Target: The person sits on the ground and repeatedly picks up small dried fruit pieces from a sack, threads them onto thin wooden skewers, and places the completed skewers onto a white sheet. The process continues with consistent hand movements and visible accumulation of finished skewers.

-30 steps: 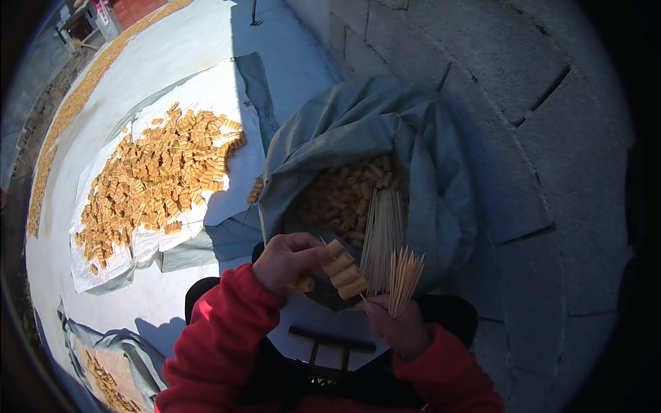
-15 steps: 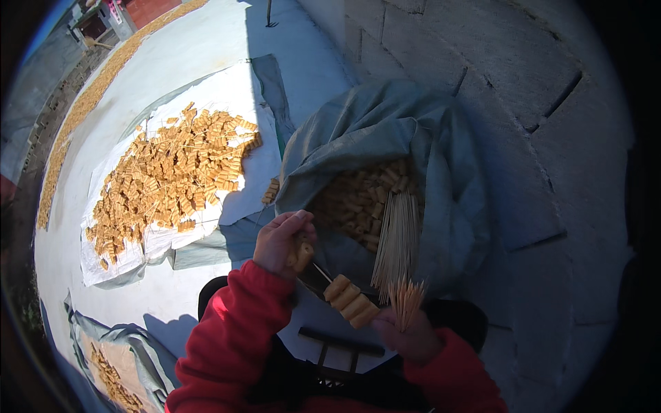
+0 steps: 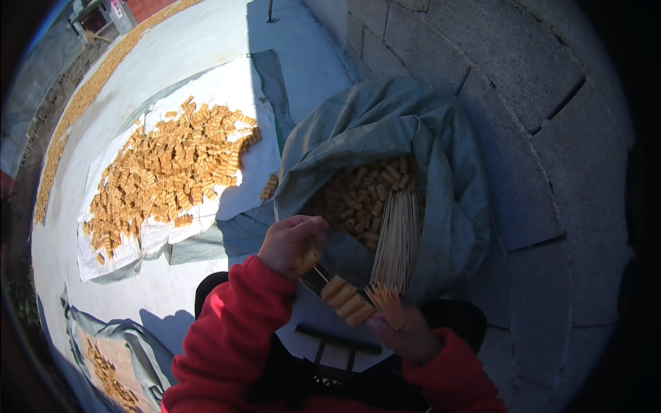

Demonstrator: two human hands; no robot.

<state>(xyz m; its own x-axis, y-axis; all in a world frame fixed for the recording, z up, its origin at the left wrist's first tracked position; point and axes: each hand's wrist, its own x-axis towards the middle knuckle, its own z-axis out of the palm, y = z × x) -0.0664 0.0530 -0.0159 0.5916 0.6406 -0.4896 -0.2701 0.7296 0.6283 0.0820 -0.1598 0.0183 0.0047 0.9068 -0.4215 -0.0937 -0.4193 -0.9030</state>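
Note:
My left hand [image 3: 295, 244] is closed around a tan, tube-shaped roll [image 3: 308, 261], on or against one end of a thin skewer [image 3: 320, 274]. Several more ridged tan rolls [image 3: 346, 301] sit side by side farther down that skewer. At its lower end, my right hand [image 3: 407, 335] is closed next to the last roll. A fan of pinkish stick tips [image 3: 387, 305] rises from the right hand; where these sticks end is hidden. Just beyond, a bundle of long pale skewers [image 3: 396, 237] lies in the mouth of a grey-green sack [image 3: 447, 199], beside many loose rolls [image 3: 358, 206].
To the left, a heap of skewered tan rolls [image 3: 172, 162] lies in sunlight on a white sheet [image 3: 96, 255]. Another sheet with rolls [image 3: 110, 378] is at lower left. A block wall [image 3: 530, 138] stands on the right. A dark metal frame [image 3: 337, 342] sits between my legs.
The fan of pinkish tips has tilted and shifted left, over the lowest rolls. My left hand has turned slightly, its fingers reaching a little farther right. The rolls on the skewer moved slightly left.

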